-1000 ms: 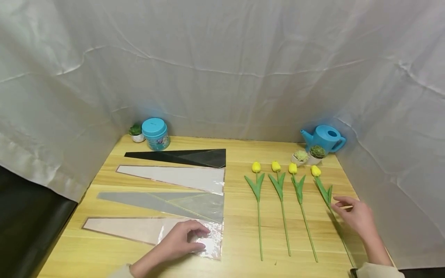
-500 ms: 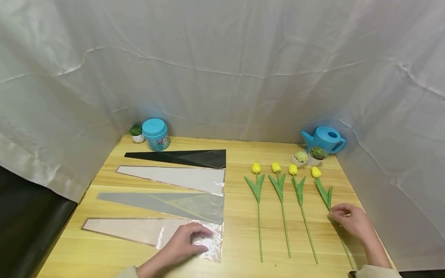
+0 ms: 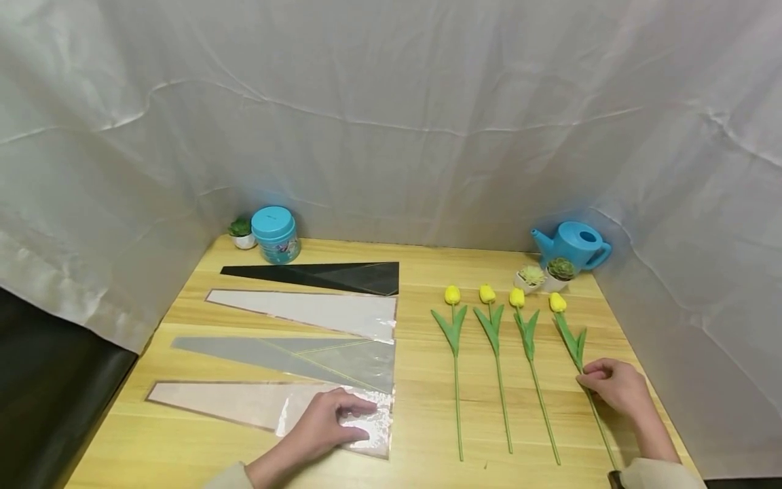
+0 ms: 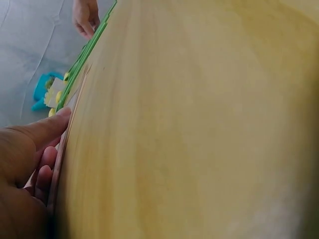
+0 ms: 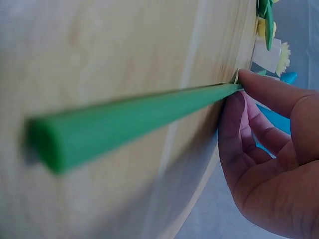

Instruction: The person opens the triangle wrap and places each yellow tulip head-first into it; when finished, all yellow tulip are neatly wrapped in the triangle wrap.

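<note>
My right hand (image 3: pixel 618 388) pinches the stem of the rightmost yellow tulip (image 3: pixel 568 337) between thumb and fingertips, just below its leaves. The right wrist view shows the green stem (image 5: pixel 129 117) running from those fingertips toward the camera. My left hand (image 3: pixel 320 422) rests at the wide clear end of the nearest flower sleeve (image 3: pixel 214 399), a pale pink tapered one with a darker border. Its fingers are loosely bent, thumb apart from them. Beyond it lie a grey sleeve (image 3: pixel 244 348), a white sleeve (image 3: pixel 318 309) and a black sleeve (image 3: pixel 318 275).
Three more tulips (image 3: pixel 453 333) lie in a row left of the held one. Behind them stand two small potted succulents (image 3: pixel 530 277) and a blue watering can (image 3: pixel 577 246). A blue-lidded jar (image 3: pixel 275 234) and a potted plant (image 3: pixel 243 233) stand back left. Grey curtains (image 3: pixel 391 122) surround the table.
My right hand has moved slightly down and left onto the tulip stem, and the thumb and fingers have closed on it. My left hand has shifted a little to the right over the pink sleeve.
</note>
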A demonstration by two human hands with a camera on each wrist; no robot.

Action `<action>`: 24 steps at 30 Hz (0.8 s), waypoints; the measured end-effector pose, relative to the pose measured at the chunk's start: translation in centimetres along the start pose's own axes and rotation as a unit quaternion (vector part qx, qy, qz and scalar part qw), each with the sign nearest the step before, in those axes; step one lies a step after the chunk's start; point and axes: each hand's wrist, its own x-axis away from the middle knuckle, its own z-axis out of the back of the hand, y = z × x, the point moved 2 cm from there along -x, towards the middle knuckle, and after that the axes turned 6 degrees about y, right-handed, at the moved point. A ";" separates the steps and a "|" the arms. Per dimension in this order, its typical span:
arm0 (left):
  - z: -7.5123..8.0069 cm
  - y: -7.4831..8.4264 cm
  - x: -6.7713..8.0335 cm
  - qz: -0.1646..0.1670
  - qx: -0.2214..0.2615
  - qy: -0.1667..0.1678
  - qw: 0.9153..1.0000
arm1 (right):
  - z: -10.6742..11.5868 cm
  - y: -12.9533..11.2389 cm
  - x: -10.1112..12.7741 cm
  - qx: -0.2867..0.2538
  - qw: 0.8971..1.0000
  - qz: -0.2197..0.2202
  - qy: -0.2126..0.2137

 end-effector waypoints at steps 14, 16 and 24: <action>-0.6 -0.2 0.1 0.010 0.002 0.031 0.999 | -0.2 0.2 -0.3 -0.002 1.000 -0.015 -0.007; -0.6 -0.1 0.2 0.015 0.000 0.032 0.999 | -0.2 0.2 -0.4 -0.002 1.000 -0.014 -0.006; -0.9 -0.2 0.0 -0.016 -0.012 0.049 0.999 | 0.0 0.1 -0.3 -0.012 1.000 -0.017 -0.013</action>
